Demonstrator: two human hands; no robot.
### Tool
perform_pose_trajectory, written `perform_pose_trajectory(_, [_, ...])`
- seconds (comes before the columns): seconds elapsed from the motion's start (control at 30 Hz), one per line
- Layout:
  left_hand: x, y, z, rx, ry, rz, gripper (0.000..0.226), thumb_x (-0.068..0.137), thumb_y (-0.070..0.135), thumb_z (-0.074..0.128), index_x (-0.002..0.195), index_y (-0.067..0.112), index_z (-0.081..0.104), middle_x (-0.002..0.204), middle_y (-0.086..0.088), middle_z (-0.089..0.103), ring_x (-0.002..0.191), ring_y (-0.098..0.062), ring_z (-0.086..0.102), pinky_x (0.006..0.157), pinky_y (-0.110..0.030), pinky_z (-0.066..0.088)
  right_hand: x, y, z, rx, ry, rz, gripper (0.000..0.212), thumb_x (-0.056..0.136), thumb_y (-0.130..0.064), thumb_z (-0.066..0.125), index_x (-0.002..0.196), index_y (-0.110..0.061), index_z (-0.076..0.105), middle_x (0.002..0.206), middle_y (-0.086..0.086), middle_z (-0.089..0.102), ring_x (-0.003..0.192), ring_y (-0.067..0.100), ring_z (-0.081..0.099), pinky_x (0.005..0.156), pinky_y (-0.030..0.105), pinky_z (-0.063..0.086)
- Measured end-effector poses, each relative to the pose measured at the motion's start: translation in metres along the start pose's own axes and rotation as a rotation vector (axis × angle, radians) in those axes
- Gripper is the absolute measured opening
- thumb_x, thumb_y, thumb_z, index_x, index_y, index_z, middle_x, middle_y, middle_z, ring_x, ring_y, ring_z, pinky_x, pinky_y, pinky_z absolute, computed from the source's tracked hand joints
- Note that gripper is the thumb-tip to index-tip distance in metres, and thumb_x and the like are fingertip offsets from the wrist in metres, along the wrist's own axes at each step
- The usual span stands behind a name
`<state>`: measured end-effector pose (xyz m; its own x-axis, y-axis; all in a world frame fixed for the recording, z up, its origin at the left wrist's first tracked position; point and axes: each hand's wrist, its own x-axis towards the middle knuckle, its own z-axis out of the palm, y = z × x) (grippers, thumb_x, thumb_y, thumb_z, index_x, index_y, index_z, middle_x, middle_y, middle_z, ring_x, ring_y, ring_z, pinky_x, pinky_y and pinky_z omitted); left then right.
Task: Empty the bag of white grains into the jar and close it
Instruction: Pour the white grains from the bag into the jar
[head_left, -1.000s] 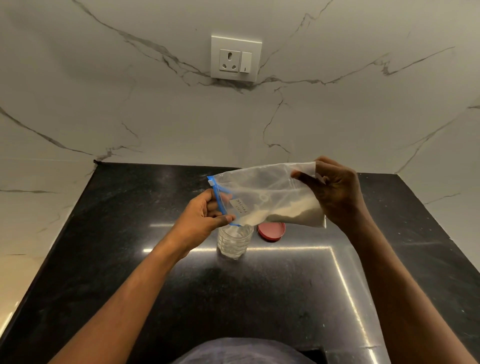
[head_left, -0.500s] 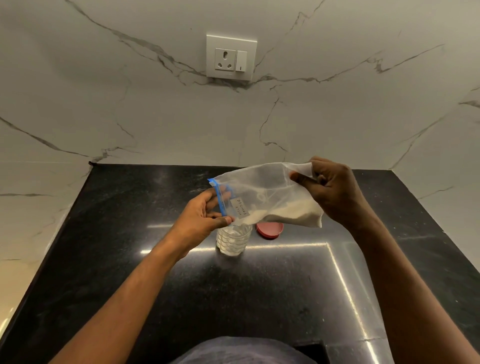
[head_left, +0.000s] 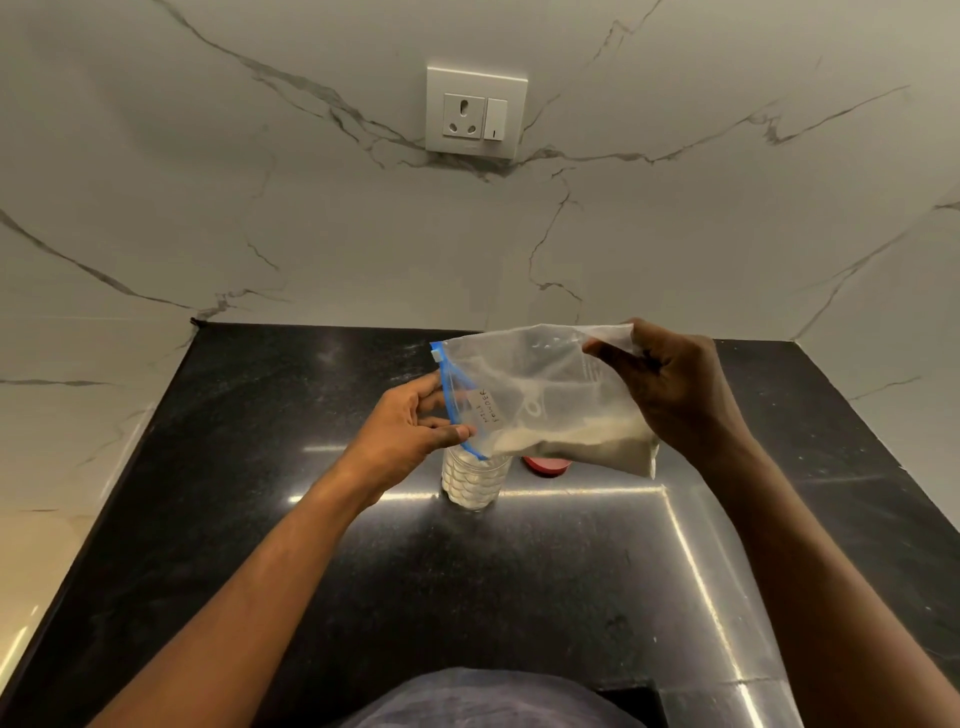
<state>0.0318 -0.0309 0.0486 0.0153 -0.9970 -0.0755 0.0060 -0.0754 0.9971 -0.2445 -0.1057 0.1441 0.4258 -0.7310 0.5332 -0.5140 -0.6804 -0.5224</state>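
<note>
A clear zip bag with a blue zip strip and a small handwritten label hangs sideways above the counter. White grains lie along its lower edge. My left hand pinches the bag's blue mouth end, which sits right over the open top of a clear ribbed jar. The jar stands upright on the black counter and holds some white grains. My right hand grips the bag's closed bottom end, slightly higher. A red lid lies flat on the counter just right of the jar, partly hidden behind the bag.
The black stone counter runs between white marble walls on the left, back and right. A wall socket with a switch sits on the back wall. My grey clothing shows at the bottom edge.
The bag's mouth has stayed over the jar, and more white grains show inside the jar than before. Both hands keep their grips with little movement.
</note>
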Motion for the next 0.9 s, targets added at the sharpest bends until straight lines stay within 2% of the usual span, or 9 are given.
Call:
perform_pose_trajectory(0.1, [0.0,-0.001,-0.002,-0.022,0.05,0.031,0.052,0.094,-0.003,0.074,0.135,0.027,0.064,0.111,0.007,0.083,0.104,-0.011,0.08,0.08,-0.019,0.063,0.001,-0.004,-0.002,0.018,0.0,-0.014,0.031,0.095,-0.046,0.064,0.07,-0.03,0.056,0.055,-0.011,0.05,0.046,0.008,0.051,0.043,0.017,0.04])
perform_pose_trajectory(0.2, [0.0,-0.005,-0.002,0.001,0.09,0.065,0.038,0.095,0.0,0.074,0.125,0.023,0.073,0.11,0.006,0.084,0.106,-0.011,0.079,0.084,-0.019,0.063,0.002,-0.008,-0.003,0.007,0.007,-0.037,0.035,0.095,-0.041,0.068,0.068,-0.041,0.046,0.051,-0.013,0.045,0.046,0.004,0.048,0.044,0.01,0.035])
perform_pose_trajectory(0.33, [-0.001,-0.007,0.001,0.016,0.136,0.095,0.029,0.095,0.002,0.074,0.114,0.024,0.076,0.108,0.012,0.083,0.104,-0.007,0.079,0.08,-0.015,0.061,0.001,-0.009,0.001,-0.012,0.012,-0.054,0.032,0.095,-0.048,0.064,0.07,-0.032,0.054,0.054,-0.004,0.051,0.045,0.017,0.05,0.042,0.033,0.044])
perform_pose_trajectory(0.4, [0.0,-0.008,0.002,0.027,0.151,0.108,0.028,0.095,0.003,0.075,0.114,0.024,0.076,0.108,0.013,0.083,0.104,-0.007,0.079,0.081,-0.015,0.061,0.0,-0.012,0.0,0.014,0.017,-0.071,0.029,0.095,-0.048,0.064,0.071,-0.04,0.049,0.055,-0.011,0.049,0.049,0.018,0.051,0.042,0.03,0.043])
perform_pose_trajectory(0.47, [0.001,-0.008,0.002,0.044,0.154,0.114,0.028,0.095,0.003,0.075,0.114,0.023,0.076,0.105,0.016,0.083,0.103,-0.005,0.079,0.08,-0.014,0.06,0.0,-0.014,-0.001,0.017,0.019,-0.075,0.033,0.095,-0.047,0.065,0.068,-0.039,0.047,0.054,-0.012,0.046,0.049,0.018,0.05,0.041,0.027,0.041])
perform_pose_trajectory(0.57, [0.003,-0.009,0.004,0.061,0.164,0.119,0.029,0.096,0.001,0.074,0.117,0.021,0.076,0.104,0.013,0.083,0.104,-0.005,0.078,0.081,-0.013,0.06,0.004,-0.016,0.001,0.002,0.005,-0.058,0.048,0.095,-0.047,0.066,0.064,-0.014,0.051,0.05,0.005,0.046,0.043,0.021,0.043,0.041,0.034,0.041])
perform_pose_trajectory(0.63, [0.004,-0.01,0.004,0.066,0.175,0.119,0.029,0.096,0.001,0.073,0.116,0.022,0.076,0.102,0.014,0.083,0.105,-0.005,0.078,0.082,-0.013,0.06,0.005,-0.018,0.002,-0.009,-0.024,-0.066,0.051,0.096,-0.046,0.066,0.065,-0.009,0.052,0.05,0.009,0.048,0.041,0.023,0.044,0.042,0.037,0.041])
perform_pose_trajectory(0.8, [0.004,-0.011,0.003,0.057,0.175,0.118,0.029,0.096,0.001,0.073,0.112,0.026,0.076,0.1,0.022,0.082,0.103,0.0,0.077,0.079,-0.011,0.059,0.009,-0.02,0.0,0.007,-0.02,-0.069,0.047,0.096,-0.044,0.066,0.064,-0.012,0.052,0.05,0.005,0.049,0.042,0.022,0.046,0.039,0.027,0.04])
perform_pose_trajectory(0.9, [0.003,-0.01,0.004,0.057,0.171,0.125,0.03,0.096,0.001,0.073,0.112,0.027,0.076,0.099,0.023,0.082,0.102,0.001,0.077,0.078,-0.011,0.058,0.007,-0.018,-0.002,0.01,-0.008,-0.061,0.04,0.095,-0.047,0.064,0.064,-0.026,0.05,0.051,-0.002,0.048,0.044,0.022,0.048,0.041,0.029,0.042])
